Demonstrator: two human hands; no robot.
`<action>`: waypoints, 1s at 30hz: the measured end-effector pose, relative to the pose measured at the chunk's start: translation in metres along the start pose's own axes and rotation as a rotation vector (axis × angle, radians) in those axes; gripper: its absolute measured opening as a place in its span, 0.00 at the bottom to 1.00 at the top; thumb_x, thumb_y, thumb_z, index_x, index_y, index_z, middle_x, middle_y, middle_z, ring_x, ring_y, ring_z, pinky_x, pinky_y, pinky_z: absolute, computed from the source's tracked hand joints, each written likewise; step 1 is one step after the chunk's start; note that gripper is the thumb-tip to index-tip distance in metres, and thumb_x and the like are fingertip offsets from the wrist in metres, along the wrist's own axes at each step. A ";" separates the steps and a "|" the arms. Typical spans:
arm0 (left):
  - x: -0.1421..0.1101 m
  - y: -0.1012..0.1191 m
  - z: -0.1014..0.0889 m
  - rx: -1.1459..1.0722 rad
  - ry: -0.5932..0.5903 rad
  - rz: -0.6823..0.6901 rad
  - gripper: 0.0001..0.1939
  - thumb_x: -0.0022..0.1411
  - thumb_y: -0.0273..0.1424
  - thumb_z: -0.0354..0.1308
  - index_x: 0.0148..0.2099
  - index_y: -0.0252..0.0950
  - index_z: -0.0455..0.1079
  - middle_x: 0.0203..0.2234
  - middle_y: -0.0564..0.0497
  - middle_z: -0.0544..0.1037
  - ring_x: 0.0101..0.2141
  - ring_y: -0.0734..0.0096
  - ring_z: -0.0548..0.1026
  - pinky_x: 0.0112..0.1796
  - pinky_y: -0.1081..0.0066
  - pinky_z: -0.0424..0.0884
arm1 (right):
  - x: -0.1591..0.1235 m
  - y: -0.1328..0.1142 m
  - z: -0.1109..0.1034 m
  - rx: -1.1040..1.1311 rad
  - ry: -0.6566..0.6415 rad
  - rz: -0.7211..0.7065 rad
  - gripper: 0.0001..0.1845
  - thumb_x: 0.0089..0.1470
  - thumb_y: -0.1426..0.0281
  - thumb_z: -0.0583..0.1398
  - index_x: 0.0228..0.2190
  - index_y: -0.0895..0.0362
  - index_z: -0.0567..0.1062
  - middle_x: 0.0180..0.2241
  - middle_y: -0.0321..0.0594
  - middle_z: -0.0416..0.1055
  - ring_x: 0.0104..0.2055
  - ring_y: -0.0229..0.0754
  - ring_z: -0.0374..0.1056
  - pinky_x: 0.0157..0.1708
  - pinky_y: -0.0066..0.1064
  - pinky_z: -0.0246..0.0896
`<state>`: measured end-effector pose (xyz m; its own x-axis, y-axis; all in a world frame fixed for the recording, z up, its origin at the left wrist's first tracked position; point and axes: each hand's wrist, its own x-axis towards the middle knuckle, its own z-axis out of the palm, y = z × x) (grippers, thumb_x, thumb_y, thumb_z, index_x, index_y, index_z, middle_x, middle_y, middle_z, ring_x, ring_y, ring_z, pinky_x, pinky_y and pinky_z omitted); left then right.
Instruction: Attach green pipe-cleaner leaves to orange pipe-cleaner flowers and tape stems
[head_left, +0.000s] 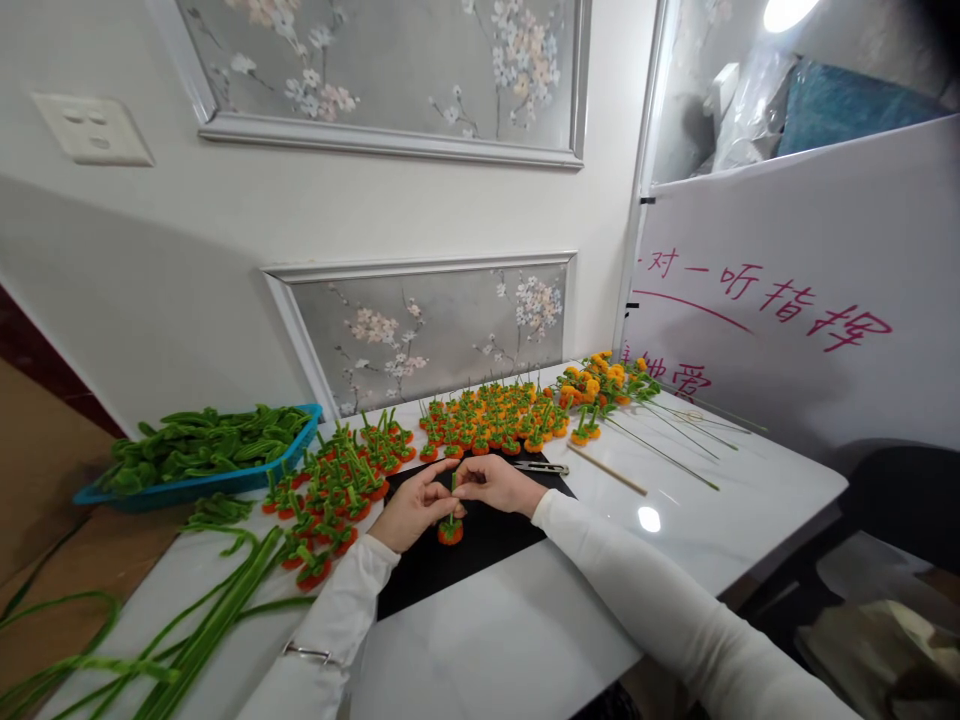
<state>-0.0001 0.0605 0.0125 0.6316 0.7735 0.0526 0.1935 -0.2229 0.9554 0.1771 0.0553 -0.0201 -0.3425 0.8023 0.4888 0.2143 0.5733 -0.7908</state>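
Note:
Both hands meet over a black mat (487, 545) on the white table (525, 630). My left hand (412, 505) and my right hand (491, 482) pinch the green pipe-cleaner stem of a small orange pipe-cleaner piece (451, 530). The orange base rests on the mat just below my fingers. Both hands are closed around the stem, fingertips almost touching.
Several finished orange-and-green pieces (480, 420) cover the table behind the mat. A blue tray (225, 480) of green pipe-cleaner bits stands at the left, with long green pipe cleaners (217, 610) in front of it. Metal pliers (541, 466), a wooden stick (606, 469) and yellow flowers on wires (607, 380) lie to the right.

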 end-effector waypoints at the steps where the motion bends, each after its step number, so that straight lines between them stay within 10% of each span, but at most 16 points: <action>1: 0.000 0.000 0.000 -0.003 -0.002 -0.003 0.36 0.50 0.33 0.61 0.59 0.29 0.51 0.22 0.52 0.77 0.21 0.74 0.71 0.21 0.76 0.58 | 0.000 0.000 0.000 0.014 -0.003 0.002 0.08 0.49 0.68 0.60 0.29 0.61 0.71 0.21 0.32 0.62 0.23 0.30 0.55 0.24 0.21 0.53; 13: 0.003 -0.006 -0.002 -0.077 0.019 -0.052 0.24 0.57 0.40 0.55 0.52 0.32 0.59 0.36 0.43 0.76 0.34 0.63 0.77 0.24 0.75 0.62 | 0.001 -0.003 -0.007 0.027 0.045 0.022 0.12 0.48 0.64 0.60 0.24 0.62 0.71 0.19 0.31 0.60 0.22 0.30 0.52 0.23 0.22 0.49; 30: 0.003 -0.001 0.001 0.009 0.141 -0.019 0.23 0.42 0.33 0.66 0.41 0.34 0.64 0.17 0.60 0.71 0.23 0.68 0.76 0.28 0.70 0.69 | 0.001 -0.010 -0.007 0.012 0.016 -0.034 0.09 0.48 0.73 0.60 0.34 0.59 0.75 0.24 0.34 0.66 0.26 0.32 0.60 0.29 0.23 0.57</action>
<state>0.0020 0.0622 0.0114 0.5161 0.8533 0.0750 0.2116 -0.2119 0.9541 0.1809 0.0513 -0.0098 -0.3351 0.7849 0.5212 0.1918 0.5985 -0.7778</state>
